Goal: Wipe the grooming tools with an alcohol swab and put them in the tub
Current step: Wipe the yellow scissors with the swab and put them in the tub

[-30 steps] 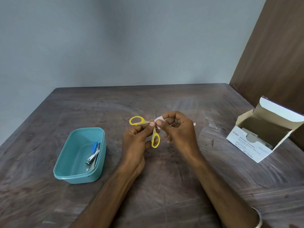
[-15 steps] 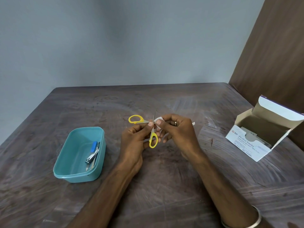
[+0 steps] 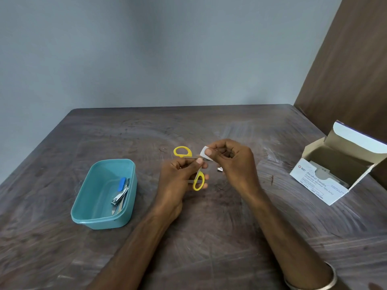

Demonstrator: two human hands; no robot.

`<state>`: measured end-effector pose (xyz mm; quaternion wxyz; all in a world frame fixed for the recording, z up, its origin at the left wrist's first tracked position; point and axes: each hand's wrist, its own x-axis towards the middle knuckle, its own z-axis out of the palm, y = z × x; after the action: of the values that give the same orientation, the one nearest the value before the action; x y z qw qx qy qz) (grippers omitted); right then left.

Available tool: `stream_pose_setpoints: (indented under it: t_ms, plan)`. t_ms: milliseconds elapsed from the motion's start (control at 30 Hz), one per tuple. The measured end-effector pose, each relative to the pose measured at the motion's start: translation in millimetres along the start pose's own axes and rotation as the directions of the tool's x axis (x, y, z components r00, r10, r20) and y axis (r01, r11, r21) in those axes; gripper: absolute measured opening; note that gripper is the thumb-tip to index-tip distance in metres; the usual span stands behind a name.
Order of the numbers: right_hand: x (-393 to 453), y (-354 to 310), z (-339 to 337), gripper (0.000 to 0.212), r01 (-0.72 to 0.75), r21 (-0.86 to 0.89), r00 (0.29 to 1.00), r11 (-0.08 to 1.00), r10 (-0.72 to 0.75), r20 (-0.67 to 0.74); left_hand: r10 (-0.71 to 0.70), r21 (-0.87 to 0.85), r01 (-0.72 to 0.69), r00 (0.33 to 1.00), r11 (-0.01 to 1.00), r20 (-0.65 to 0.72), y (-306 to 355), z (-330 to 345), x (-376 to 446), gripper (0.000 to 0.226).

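My left hand (image 3: 178, 176) pinches small scissors with yellow handles (image 3: 198, 181) near their pivot, held above the middle of the table. The handles are spread apart, one loop up left and one below. My right hand (image 3: 232, 164) pinches a white alcohol swab (image 3: 204, 153) just right of the pivot, over the blades, which are mostly hidden by my fingers. A teal tub (image 3: 94, 208) stands to the left. In it lie a metal nail clipper (image 3: 119, 197) and a tool with a blue handle (image 3: 121, 184).
An open white box of alcohol swabs (image 3: 326, 181) sits at the right, near a brown wooden panel (image 3: 351, 70). The dark wooden table (image 3: 209, 237) stands against a grey wall.
The swab in my right hand has shifted slightly up and right along the scissors. My left hand keeps its hold with little movement.
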<state>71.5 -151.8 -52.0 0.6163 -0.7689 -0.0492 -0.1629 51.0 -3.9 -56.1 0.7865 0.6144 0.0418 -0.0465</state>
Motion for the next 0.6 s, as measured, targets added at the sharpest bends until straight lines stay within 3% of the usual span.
stream_pose_setpoints:
  t_ms: [233,367,600]
  plan:
    - [0.1,3.6,-0.1,0.010,-0.006,-0.014,1.000,1.000,0.006,-0.008,-0.007,0.016,0.006,1.000,1.000,0.025,0.8,-1.5,0.2,0.021]
    - [-1.6,-2.9,0.7,0.012,0.002,-0.012,1.000,1.000,-0.002,0.029,-0.047,-0.057,0.048,0.999,0.997,0.025,4.3,-0.2,-1.2,0.031]
    - [-2.8,3.4,4.2,0.013,0.071,-0.123,0.993,0.990,-0.059,0.098,-0.097,-0.118,0.096,0.995,0.988,0.000,4.6,-3.2,2.8,0.029]
